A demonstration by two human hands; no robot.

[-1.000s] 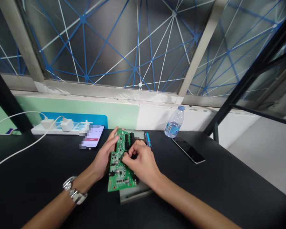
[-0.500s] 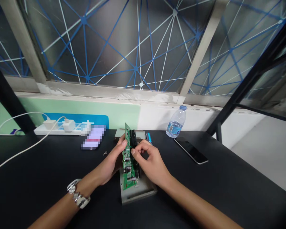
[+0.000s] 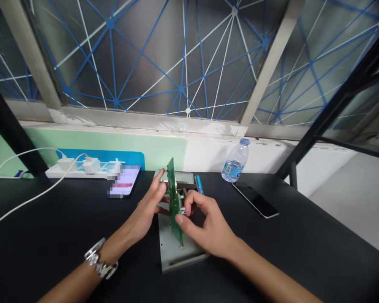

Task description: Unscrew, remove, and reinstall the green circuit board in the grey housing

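A green printed circuit board (image 3: 174, 198) stood on edge, nearly upright, its lower end at a rectangular grey metal plate (image 3: 173, 256). The left hand (image 3: 145, 208) was open, its fingers extended, with the fingertips (image 3: 160, 187) against the board's left face. The right hand (image 3: 210, 229) was half closed, its thumb and forefinger at the board's right side; whether they were pinching it could not be told. A silver link bracelet (image 3: 101, 261) circled the left wrist. The plate lay on a black table (image 3: 271, 252), with a blue-handled screwdriver (image 3: 198, 185) just beyond its far right corner. Farther right were a clear plastic water bottle (image 3: 236, 162) and a black smartphone (image 3: 255, 200). To the left lay a second smartphone (image 3: 124, 181), its screen blurred, near a white power strip (image 3: 72, 171) with a white charger (image 3: 90, 166) and a white cable (image 3: 28, 198).
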